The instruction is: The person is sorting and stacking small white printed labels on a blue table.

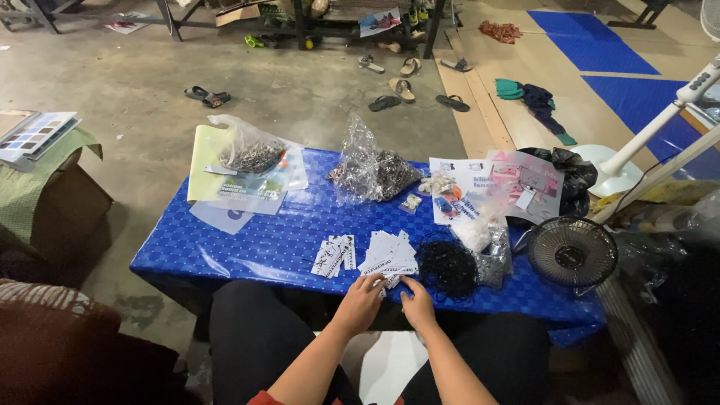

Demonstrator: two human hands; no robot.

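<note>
1. Nearest: left hand (363, 301) and right hand (417, 302) meet at the bench's (247, 247) near edge, fingers curled on a small white tag (391, 282) pinched between them.
2. Just beyond, touching the fingers: a fanned stack of white tags (388, 254); a smaller pile of tags (333, 256) lies just to its left.
3. Right of the stack: a tangle of black cords (447, 268), then a clear bag of small grey pieces (493, 259), then a small black desk fan (572, 253) at the bench's right end.
4. Mid-bench: printed leaflets (491, 187) on the right, a white lump in plastic (472, 232) in front of them.
5. Far side: two clear bags of dark metal bits, one central (371, 174), one left (251, 154) resting on a yellow-green sheet (206, 161).
6. Farther out on the concrete floor (300, 97): scattered sandals (405, 88); a white stand fan's base (611, 169) at right.
</note>
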